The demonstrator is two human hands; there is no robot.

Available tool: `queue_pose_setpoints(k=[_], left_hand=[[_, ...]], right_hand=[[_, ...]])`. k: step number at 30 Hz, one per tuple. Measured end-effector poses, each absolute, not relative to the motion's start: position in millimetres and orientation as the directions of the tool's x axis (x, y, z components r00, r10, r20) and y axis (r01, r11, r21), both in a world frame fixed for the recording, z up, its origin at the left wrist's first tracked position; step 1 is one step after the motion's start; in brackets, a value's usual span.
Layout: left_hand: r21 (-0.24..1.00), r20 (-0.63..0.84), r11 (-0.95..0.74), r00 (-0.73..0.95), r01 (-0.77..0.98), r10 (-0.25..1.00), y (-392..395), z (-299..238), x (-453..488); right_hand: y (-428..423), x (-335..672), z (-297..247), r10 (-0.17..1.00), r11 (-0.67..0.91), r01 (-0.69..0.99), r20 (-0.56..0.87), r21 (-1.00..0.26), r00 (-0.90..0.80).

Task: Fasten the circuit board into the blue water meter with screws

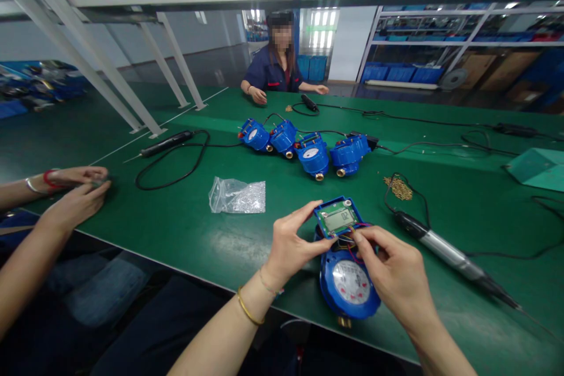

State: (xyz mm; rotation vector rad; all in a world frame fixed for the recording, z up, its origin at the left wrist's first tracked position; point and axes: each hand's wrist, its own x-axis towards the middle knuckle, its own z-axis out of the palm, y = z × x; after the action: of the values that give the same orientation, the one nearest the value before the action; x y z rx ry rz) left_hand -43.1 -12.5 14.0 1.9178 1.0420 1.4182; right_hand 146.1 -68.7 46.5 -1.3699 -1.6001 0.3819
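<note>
Hands meet over a blue meter (350, 285) at the near edge of a green bench (176, 229). The left hand (291, 247) pinches the corner of a small display board (338, 217) between thumb and fingers, holding it tilted just above the meter's dial. The right hand (394, 276) is curled, fingertips working among the red and dark wires (350, 242) that tie board to body.

Those thin wires look the weak point: a hard tug or twist on the board could pull one loose or trap it under the cover.

Four more meters (308, 150) stand in a row farther back, a clear bag (238, 195) lies to the left, and an electric screwdriver (445, 252) rests just right. Another person's hands (77, 188) rest at the far left; a third person (277, 64) sits across.
</note>
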Motion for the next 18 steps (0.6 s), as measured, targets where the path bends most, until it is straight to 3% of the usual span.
queue_pose_setpoints(k=[6,12,18], left_hand=[[0.897,0.420,-0.427,0.083,0.112,0.904,-15,7,-33],[0.942,0.335,-0.335,-0.006,0.033,0.942,-19,1,-24],[0.979,0.169,-0.169,-0.007,-0.115,0.986,-22,-2,-17]], right_hand=[[-69,147,35,0.848,0.353,0.629,0.521,-0.692,0.098],[-75,139,22,0.802,0.262,0.753,0.570,-0.604,0.178],[-69,134,21,0.818,0.235,0.643,0.506,-0.729,0.275]])
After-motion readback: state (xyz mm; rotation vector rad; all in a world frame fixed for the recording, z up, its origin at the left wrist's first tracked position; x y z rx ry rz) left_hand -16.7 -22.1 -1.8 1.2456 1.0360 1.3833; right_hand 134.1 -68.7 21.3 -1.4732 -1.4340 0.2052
